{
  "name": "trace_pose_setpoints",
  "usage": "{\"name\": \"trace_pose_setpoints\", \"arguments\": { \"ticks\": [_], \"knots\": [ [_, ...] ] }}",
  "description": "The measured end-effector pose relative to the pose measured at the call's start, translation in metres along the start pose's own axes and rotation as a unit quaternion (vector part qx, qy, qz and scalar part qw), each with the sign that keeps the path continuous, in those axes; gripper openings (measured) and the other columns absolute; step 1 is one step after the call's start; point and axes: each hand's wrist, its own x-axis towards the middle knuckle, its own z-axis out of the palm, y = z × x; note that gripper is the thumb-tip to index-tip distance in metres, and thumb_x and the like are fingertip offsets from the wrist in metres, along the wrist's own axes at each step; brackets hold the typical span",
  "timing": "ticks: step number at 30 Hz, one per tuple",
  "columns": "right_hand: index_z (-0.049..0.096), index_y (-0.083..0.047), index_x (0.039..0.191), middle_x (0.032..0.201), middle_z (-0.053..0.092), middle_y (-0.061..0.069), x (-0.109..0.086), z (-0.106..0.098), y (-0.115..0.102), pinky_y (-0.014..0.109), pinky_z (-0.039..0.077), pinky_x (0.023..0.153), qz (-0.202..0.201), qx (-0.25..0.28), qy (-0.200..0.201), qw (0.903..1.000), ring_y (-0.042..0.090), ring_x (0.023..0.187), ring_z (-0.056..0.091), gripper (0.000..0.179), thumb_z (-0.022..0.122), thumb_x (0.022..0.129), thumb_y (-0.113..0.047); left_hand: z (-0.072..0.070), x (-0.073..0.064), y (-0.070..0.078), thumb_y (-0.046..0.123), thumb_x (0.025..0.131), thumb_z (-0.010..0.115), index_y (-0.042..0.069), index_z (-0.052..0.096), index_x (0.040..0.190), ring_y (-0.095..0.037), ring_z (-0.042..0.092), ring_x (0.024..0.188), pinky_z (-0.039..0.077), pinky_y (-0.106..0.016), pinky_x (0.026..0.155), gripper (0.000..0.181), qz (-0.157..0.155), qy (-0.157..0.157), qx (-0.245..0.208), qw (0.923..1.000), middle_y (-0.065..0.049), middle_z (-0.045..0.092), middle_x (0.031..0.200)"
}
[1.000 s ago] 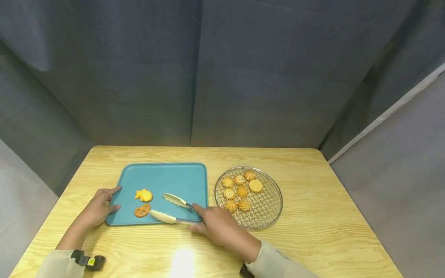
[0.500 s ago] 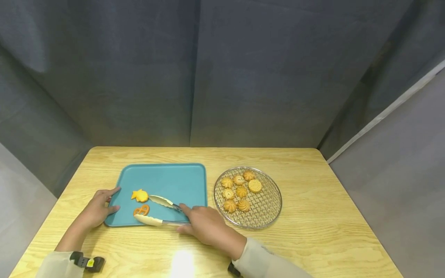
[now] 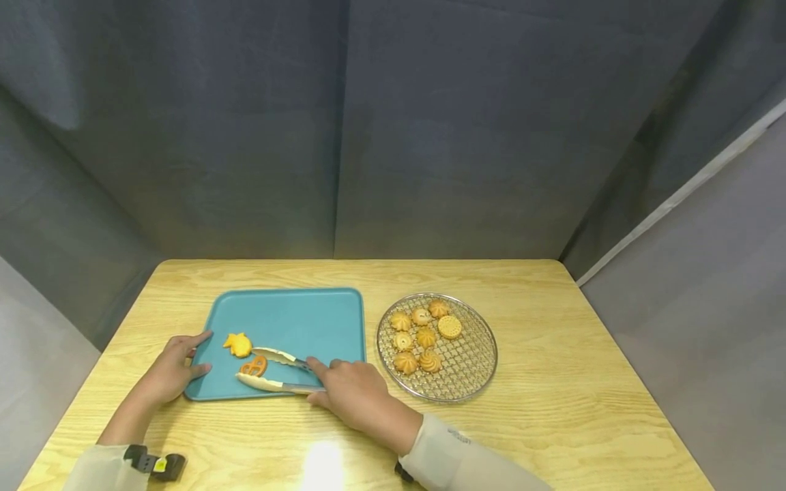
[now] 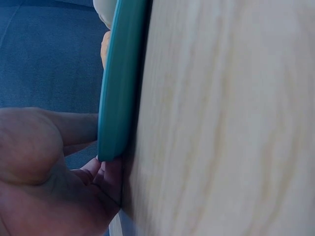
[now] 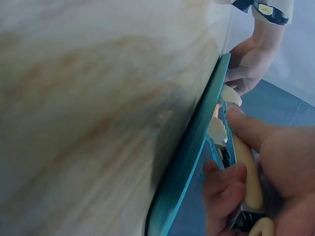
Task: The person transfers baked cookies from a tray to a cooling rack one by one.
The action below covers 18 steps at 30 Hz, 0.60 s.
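My left hand [image 3: 174, 370] grips the left edge of a blue tray [image 3: 295, 310], thumb over the rim and fingers at its outer side in the left wrist view. In my right hand [image 3: 353, 390] is a pair of tongs [image 3: 260, 382] with cream scalloped tips. Its two arms stand apart over the tray's front part, one on each side of a pretzel [image 3: 254, 367]. The lower tip overlaps the pretzel's near side in the head view. Just beyond the upper tip lies a yellow fish-shaped cookie [image 3: 238, 345]. The right wrist view shows fingers curled round the tongs' handles [image 5: 247, 177].
Right of the tray, a round wire rack [image 3: 469, 372] bears several cookies, such as a round yellow one [image 3: 449, 327] and a swirled one [image 3: 430, 361]. All stand on a wooden table [image 3: 552, 354] with grey curtains [image 3: 460, 136] behind it.
The tongs have moved left over the tray and their tips have come closer together. The fish-shaped cookie has shifted left, and the pretzel has turned slightly. The left hand stays in place.
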Motion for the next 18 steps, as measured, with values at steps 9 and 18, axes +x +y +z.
{"name": "trace_pose_setpoints", "arguments": {
  "ticks": [9, 18],
  "knots": [
    [0.054, -0.033, 0.151, 0.109, 0.076, 0.001, -0.0020, 0.0020, 0.0023, 0.028, 0.054, 0.061, 0.001, 0.001, 0.033, 0.9995, 0.016, 0.086, 0.072, 0.058, 0.062, 0.098, -0.055, -0.0007, -0.0003, 0.0007, -0.004, 0.098, 0.063, -0.011, 0.031, 0.155, -0.056, 0.041, 0.125, 0.047, -0.066, 0.097, 0.066, 0.002, -0.002, -0.004, 1.0000, -0.039, 0.030, 0.142],
    [0.057, -0.033, 0.149, 0.113, 0.077, 0.000, -0.0056, -0.0015, 0.0083, 0.029, 0.056, 0.060, 0.004, 0.019, 0.044, 0.9988, 0.018, 0.094, 0.074, 0.055, 0.063, 0.098, -0.053, 0.0018, 0.0002, -0.0013, -0.003, 0.098, 0.063, -0.011, 0.032, 0.155, -0.054, 0.043, 0.123, 0.049, -0.064, 0.096, 0.066, 0.002, 0.007, -0.002, 1.0000, -0.038, 0.031, 0.142]
  ]
}}
